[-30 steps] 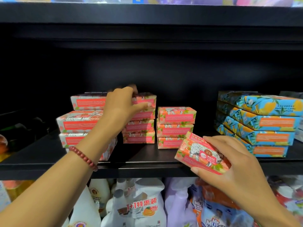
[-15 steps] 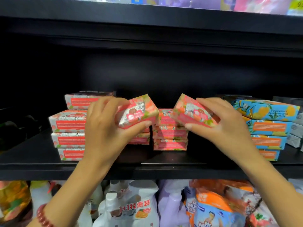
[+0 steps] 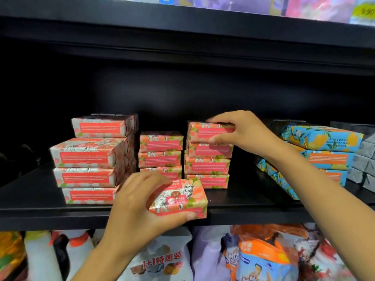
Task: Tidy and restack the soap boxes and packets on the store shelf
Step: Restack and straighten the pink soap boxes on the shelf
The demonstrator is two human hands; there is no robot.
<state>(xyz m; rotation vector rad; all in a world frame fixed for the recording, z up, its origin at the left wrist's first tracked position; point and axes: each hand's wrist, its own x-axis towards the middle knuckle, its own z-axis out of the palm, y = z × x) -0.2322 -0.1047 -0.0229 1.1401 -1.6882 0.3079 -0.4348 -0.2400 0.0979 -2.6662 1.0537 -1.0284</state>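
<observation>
Pink rose soap boxes stand in three stacks on the black shelf (image 3: 50, 209): a large left stack (image 3: 89, 159), a middle stack (image 3: 160, 153) and a right stack (image 3: 207, 167). My right hand (image 3: 241, 130) grips the top pink box (image 3: 205, 130) sitting on the right stack, fingers over its top and thumb under its front. My left hand (image 3: 138, 203) grips another pink rose box (image 3: 182, 197) at the shelf's front edge, below the middle stack. Blue orange-print soap boxes (image 3: 324, 151) are stacked to the right.
Grey boxes (image 3: 365, 159) sit at the far right of the shelf. Below the shelf are detergent bottles (image 3: 162, 260) and colourful refill pouches (image 3: 263, 258). Another shelf with packets runs overhead (image 3: 243, 5). Bare shelf lies between the pink and blue stacks.
My right hand carried its pink box onto the top of the right stack. My left hand brought its box down from in front of the stacks to the shelf's front edge.
</observation>
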